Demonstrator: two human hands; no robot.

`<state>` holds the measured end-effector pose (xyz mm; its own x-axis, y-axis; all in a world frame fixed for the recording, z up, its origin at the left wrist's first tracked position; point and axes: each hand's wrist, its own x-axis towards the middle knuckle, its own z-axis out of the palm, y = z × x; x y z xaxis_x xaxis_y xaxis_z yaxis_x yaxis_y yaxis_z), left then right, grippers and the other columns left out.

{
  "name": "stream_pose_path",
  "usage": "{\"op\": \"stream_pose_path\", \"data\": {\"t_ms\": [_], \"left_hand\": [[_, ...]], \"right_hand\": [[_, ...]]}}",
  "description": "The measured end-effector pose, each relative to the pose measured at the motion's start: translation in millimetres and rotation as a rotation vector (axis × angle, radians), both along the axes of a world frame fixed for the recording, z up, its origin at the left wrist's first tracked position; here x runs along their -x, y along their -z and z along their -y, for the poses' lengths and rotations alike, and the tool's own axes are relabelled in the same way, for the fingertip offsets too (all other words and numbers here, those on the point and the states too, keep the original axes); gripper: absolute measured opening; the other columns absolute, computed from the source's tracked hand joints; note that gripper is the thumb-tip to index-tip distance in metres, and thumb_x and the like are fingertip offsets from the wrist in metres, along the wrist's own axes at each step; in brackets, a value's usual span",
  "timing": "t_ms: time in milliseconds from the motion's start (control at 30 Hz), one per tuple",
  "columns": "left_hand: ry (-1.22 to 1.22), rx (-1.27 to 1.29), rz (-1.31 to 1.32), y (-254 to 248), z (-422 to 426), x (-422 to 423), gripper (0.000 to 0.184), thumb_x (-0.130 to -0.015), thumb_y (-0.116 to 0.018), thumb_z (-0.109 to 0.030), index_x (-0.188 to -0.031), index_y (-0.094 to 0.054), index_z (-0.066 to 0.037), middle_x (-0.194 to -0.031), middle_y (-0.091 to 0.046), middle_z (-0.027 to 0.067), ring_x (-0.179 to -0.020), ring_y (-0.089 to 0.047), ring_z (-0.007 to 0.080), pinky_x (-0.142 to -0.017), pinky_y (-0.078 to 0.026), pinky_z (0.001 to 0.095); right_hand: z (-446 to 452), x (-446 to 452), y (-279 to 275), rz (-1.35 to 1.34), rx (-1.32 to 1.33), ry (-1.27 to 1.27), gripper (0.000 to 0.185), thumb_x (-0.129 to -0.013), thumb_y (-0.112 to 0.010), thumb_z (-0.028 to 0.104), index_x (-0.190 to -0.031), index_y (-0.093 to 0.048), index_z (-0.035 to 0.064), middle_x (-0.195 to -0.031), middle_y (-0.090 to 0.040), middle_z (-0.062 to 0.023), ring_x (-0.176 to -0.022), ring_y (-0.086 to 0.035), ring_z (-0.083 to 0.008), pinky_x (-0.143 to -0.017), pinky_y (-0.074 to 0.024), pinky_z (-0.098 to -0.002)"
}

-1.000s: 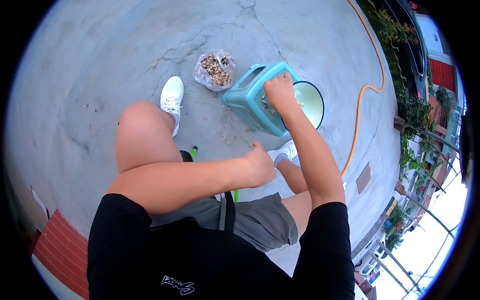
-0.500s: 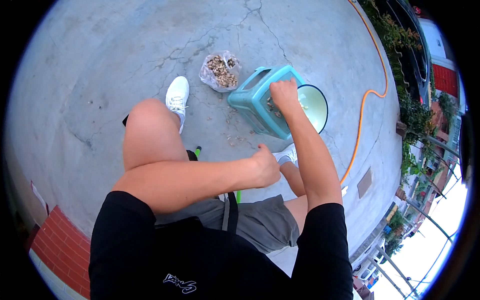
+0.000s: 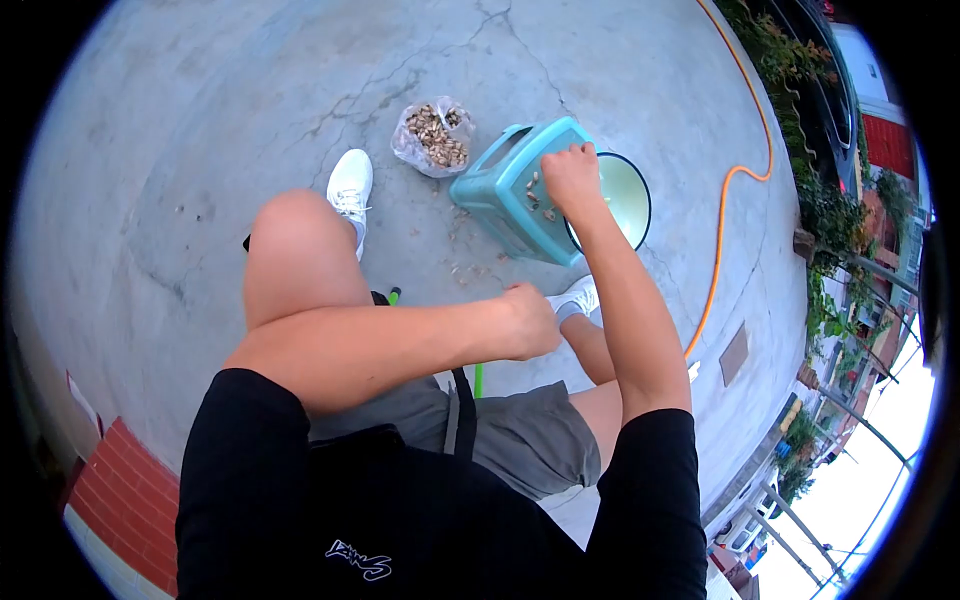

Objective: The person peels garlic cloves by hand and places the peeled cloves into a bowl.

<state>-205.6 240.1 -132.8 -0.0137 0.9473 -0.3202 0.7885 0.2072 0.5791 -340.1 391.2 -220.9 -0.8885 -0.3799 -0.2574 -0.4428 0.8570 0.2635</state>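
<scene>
My right hand (image 3: pixel 571 176) is closed, knuckles up, over the turquoise plastic stool (image 3: pixel 487 190), beside a pale basin (image 3: pixel 629 196) with a dark rim. Whatever its fingers hold is hidden. Several small brown-and-pale pieces (image 3: pixel 533 197) lie on the stool top near that hand; their kind is too small to tell. Lower down, in front of my lap, my left hand (image 3: pixel 532 321) is curled closed, its fingertips turned out of sight. A clear plastic bag (image 3: pixel 404 147) full of similar small pieces (image 3: pixel 437 136) stands on the ground left of the stool.
Small scraps (image 3: pixel 468 272) are scattered on the cracked concrete (image 3: pixel 250 120) between my feet. My white shoes (image 3: pixel 349 183) flank the stool. An orange hose (image 3: pixel 722 220) runs along the right, near plants (image 3: pixel 838 225). Red brickwork (image 3: pixel 125 490) is at lower left.
My left hand has curled in further; its raised thumb or finger no longer sticks up. My right hand stays closed by the basin, shifted slightly, and more pieces show on the stool. The view has moved slightly.
</scene>
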Motion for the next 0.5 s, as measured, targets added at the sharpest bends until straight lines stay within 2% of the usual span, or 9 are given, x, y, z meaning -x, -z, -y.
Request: {"op": "stream_pose_path", "data": {"t_ms": [267,333,433,500], "left_hand": [[0.020,0.030,-0.098,-13.9,5.2,14.2,0.016,-0.079,-0.066,-0.014,-0.090,-0.075,-0.007,-0.093,-0.075,0.0106,-0.087,-0.073,0.0292,-0.069,-0.052,0.0517],[0.020,0.038,-0.095,-17.1,5.6,15.6,0.017,-0.079,-0.067,-0.014,-0.091,-0.075,-0.007,-0.094,-0.075,0.0109,-0.088,-0.073,0.0290,-0.069,-0.053,0.0507],[0.018,0.057,-0.062,-19.6,7.7,18.2,0.018,-0.080,-0.066,-0.014,-0.093,-0.075,-0.006,-0.096,-0.075,0.0124,-0.089,-0.073,0.0295,-0.070,-0.054,0.0491],[0.015,0.065,-0.034,-15.1,7.2,18.9,0.019,-0.080,-0.065,-0.013,-0.094,-0.075,-0.006,-0.097,-0.074,0.0136,-0.090,-0.073,0.0301,-0.071,-0.055,0.0484]], "right_hand": [[4.5,0.0,-3.2,0.038,0.003,-0.003,0.008,-0.077,-0.066,0.013,-0.073,-0.072,0.0117,-0.077,-0.072,-0.0094,-0.084,-0.066,-0.0255,-0.082,-0.0414,-0.0406],[4.3,0.1,-5.7,0.025,0.006,-0.008,0.006,-0.076,-0.067,0.012,-0.072,-0.072,0.0117,-0.077,-0.072,-0.0096,-0.085,-0.066,-0.0252,-0.082,-0.0413,-0.0403],[8.7,-1.9,-16.8,0.005,0.077,-0.010,0.002,-0.073,-0.069,0.010,-0.075,-0.070,0.0097,-0.074,-0.070,-0.0110,-0.085,-0.067,-0.0276,-0.083,-0.0434,-0.0413],[12.9,-10.5,-25.7,0.046,0.292,0.032,0.010,-0.072,-0.068,0.006,-0.081,-0.070,0.0068,-0.072,-0.068,-0.0133,-0.085,-0.066,-0.0308,-0.083,-0.0456,-0.0425]]}}
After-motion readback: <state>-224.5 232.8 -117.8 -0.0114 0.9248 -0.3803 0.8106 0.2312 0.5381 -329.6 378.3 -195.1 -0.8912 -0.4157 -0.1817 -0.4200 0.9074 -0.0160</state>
